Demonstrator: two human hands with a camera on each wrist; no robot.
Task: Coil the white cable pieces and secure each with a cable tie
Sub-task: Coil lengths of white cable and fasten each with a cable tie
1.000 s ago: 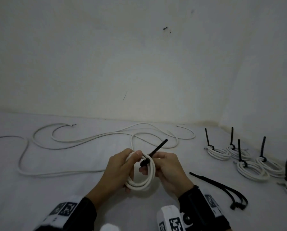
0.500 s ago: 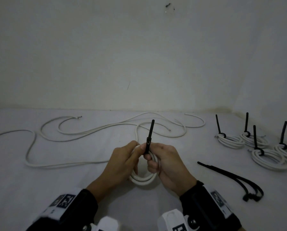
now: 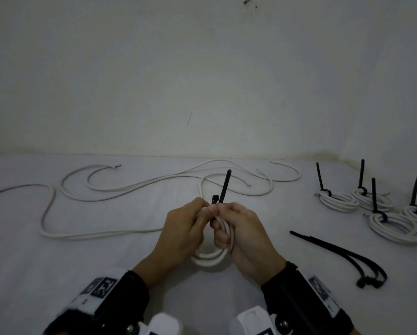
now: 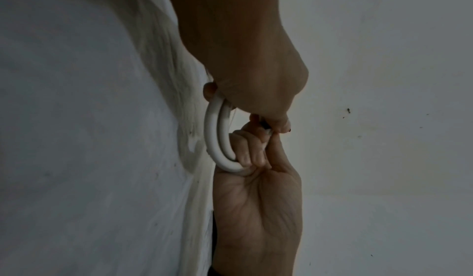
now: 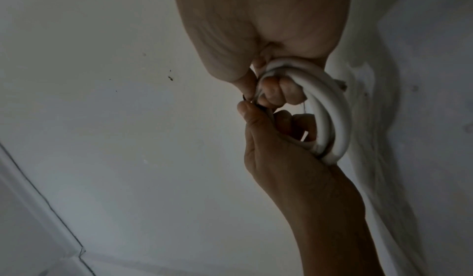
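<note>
A small white cable coil (image 3: 209, 258) is held just above the surface at centre. My left hand (image 3: 202, 211) grips its left side, fingers curled through the loop. My right hand (image 3: 223, 213) hooks its lower fingers round the right side and pinches a black cable tie (image 3: 224, 187) at the top of the coil. The tie's tail stands nearly upright, and its head shows just left of it. In the left wrist view the coil (image 4: 212, 138) runs between my left hand (image 4: 279, 125) and right hand (image 4: 253, 151). The right wrist view shows the coil (image 5: 332, 114), right hand (image 5: 266, 92) and left hand (image 5: 256, 116).
Loose white cables (image 3: 130, 187) snake over the white surface behind and left of my hands. Several finished coils (image 3: 338, 201) with upright black ties sit at the right by the wall. Spare black ties (image 3: 343, 255) lie right of my right hand.
The tie's tail swung from leaning right to nearly upright. My hands closed in on the top of the coil, thumbs now meeting at the tie.
</note>
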